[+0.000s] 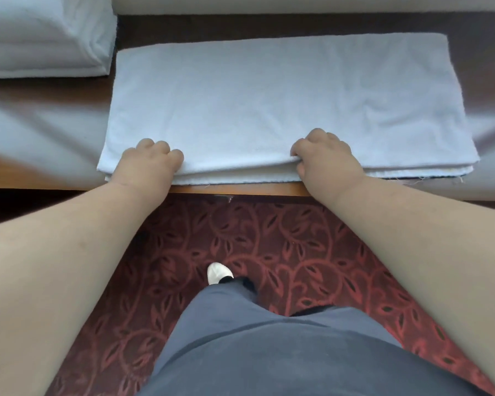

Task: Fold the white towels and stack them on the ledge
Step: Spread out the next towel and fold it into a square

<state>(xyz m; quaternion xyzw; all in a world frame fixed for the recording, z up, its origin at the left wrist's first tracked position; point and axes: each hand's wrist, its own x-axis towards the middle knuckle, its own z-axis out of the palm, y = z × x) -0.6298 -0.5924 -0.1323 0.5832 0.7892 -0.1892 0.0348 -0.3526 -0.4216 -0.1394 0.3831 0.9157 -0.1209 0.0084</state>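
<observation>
I see the white towel (283,104) lying flat on the wooden ledge (240,189), folded into a long layered rectangle, its near edge at the ledge's front lip. Left hand (152,161) has fingers curled shut, gripping the near edge toward the left corner. Right hand (323,155) is closed too, pinching the top layer at the near edge. Stack of folded towels (40,35) sits far left on the ledge, just beside this one. Red patterned carpet (240,238) below.
</observation>
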